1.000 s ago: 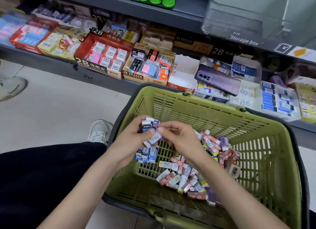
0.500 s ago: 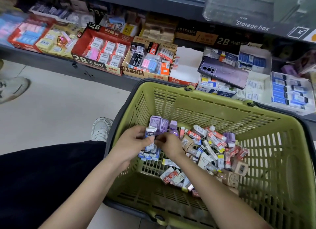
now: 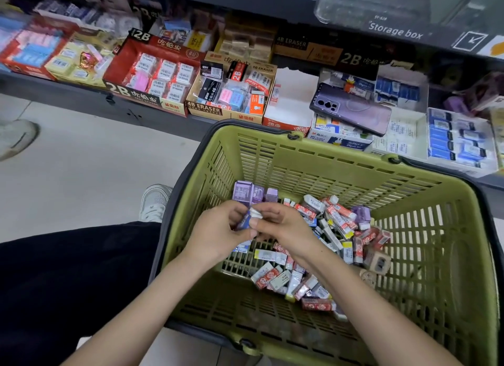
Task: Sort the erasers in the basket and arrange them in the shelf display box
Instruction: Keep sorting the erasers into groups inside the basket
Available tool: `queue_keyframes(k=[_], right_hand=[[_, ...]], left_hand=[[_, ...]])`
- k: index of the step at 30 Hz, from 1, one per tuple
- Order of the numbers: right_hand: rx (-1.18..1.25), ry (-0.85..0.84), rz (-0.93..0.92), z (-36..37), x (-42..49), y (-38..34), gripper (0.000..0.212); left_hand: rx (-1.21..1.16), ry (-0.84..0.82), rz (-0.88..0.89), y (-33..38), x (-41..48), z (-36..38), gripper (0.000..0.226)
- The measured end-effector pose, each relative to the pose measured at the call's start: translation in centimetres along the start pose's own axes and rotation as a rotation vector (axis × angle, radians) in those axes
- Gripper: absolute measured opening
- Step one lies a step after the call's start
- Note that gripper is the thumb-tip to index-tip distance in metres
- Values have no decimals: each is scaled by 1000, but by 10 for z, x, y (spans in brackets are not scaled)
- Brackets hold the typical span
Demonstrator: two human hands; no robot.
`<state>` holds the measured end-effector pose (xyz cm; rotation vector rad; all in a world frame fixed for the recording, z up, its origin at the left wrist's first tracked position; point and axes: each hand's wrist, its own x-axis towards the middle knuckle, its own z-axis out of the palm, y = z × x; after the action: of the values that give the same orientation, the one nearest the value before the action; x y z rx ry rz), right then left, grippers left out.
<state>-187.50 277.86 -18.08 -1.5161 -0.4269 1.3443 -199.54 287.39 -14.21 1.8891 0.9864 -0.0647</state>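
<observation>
Crouching by the low shelf, the person is kneeling with a dark trouser leg point(image 3: 68, 270) and a white shoe point(image 3: 154, 202) just left of the green basket point(image 3: 341, 158). The basket is sitting on the floor close under the display, which makes the reach from one to the other short.

On the shelf behind, the red 2B box point(image 3: 152, 73) and the 4B ERASER box point(image 3: 226, 98) are standing side by side with their stock facing up toward a shopper.

Inside the basket, the left hand point(image 3: 215, 232) is hovering with its fingers curled round a small bunch of blue-and-white erasers point(image 3: 245, 221). I'd judge it is gathering like with like so they can go up in one trip. Just behind it, a few purple boxes point(image 3: 245, 192) are leaning against the far wall.

The right hand point(image 3: 286, 223) is meeting the left, thumb and forefinger pinching the white end of one eraser in the bunch, seemingly squaring it against the others.

Right of the hands, the loose erasers point(image 3: 335, 223) are lying jumbled on the basket floor, mostly red-and-white, so the sorting looks far from done.

Further right on the shelf a phone point(image 3: 351, 107) is lying across some cartons. At the far end the blue eraser box point(image 3: 458, 139) is showing neat rows, and it looks like the likely home for the bunch, though I cannot be sure.
</observation>
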Motion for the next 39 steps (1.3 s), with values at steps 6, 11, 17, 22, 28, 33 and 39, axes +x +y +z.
queue_keyframes(k=[6, 11, 17, 22, 28, 33, 39], right_hand=[[-361, 139, 127, -21, 14, 21, 27], [-760, 111, 191, -9, 39, 50, 36], [-949, 107, 189, 5, 47, 70, 38], [-926, 136, 121, 3, 44, 79, 46], [-1073, 178, -3, -15, 37, 82, 54], [-1373, -93, 67, -37, 18, 84, 57], [-1432, -111, -2, -36, 11, 90, 40]], left_hand=[[454, 354, 475, 11, -7, -50, 35], [617, 484, 526, -9, 9, -74, 39], [563, 457, 489, -25, 11, -62, 38], [539, 465, 494, -27, 13, -59, 39], [528, 480, 501, -27, 14, -59, 38], [525, 494, 502, -26, 13, -59, 37], [544, 500, 501, -25, 12, -58, 38]])
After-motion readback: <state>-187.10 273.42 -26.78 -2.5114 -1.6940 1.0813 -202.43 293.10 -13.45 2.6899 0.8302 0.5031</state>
